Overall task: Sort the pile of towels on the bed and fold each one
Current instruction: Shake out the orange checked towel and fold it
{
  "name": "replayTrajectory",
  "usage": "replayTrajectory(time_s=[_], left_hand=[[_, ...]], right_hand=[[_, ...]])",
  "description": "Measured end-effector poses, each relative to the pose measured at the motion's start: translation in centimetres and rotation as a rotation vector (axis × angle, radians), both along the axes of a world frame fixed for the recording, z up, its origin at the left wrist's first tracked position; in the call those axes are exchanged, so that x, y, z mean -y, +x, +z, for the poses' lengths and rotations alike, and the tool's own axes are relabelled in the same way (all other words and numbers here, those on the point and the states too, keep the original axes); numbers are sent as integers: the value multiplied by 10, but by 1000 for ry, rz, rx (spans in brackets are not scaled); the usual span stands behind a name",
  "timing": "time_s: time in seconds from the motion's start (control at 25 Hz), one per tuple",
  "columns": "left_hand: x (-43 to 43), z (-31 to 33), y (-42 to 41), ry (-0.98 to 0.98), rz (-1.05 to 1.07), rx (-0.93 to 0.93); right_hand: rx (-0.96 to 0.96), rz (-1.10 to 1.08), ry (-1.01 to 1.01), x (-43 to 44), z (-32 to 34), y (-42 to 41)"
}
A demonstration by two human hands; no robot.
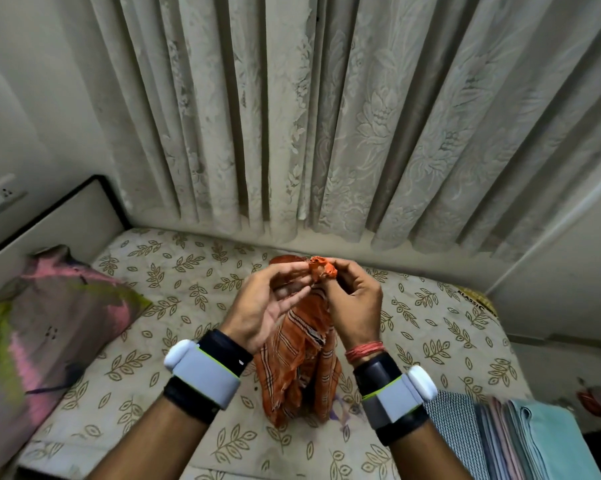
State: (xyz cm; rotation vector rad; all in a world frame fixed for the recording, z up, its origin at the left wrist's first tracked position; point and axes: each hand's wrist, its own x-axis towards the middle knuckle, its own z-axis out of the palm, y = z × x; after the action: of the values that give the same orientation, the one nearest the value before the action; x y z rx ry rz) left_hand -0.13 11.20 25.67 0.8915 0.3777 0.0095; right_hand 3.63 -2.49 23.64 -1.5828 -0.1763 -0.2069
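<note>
Over middle of bed (174, 278), orange checked towel (299, 368) hangs bunched: thin woven cloth with a frayed edge, lower end resting on leaf-print mattress. Right hand (354, 299) pinches crumpled top corner with curled fingers. Left hand (268, 299) is mostly open, straight fingers touching cloth beside that corner. Near right corner: flat stack of folded towels (520, 441), patterned, pink and teal. Left edge: soft pink-green pillow (50, 320). Far edge: pleated lace curtain (326, 116).

- An orange towel (302, 344) with thin dark and pale checked lines is held up at the centre by a bunched top corner; the rest hangs crumpled toward 6 o'clock.
- Folded towels (520, 441), grey-patterned, pink and teal, are stacked at 5 o'clock.
</note>
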Motion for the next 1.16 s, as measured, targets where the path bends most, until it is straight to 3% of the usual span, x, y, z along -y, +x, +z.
replayTrajectory(time_s=[0.2,0.36,0.6,1.04,1.16], left_hand=[[-50,-38,7,309,170,-248],[-74,-67,25,420,172,-362],[-86,-81,29,350,-93,-480],[-88,-104,17,665,-384,-657],[-89,-90,17,685,-395,-609]], right_hand=[[-48,128,48,21,16,4],[-54,228,82,33,30,6],[-17,281,110,48,42,4],[-17,203,157,74,50,12],[6,163,101,84,52,12]])
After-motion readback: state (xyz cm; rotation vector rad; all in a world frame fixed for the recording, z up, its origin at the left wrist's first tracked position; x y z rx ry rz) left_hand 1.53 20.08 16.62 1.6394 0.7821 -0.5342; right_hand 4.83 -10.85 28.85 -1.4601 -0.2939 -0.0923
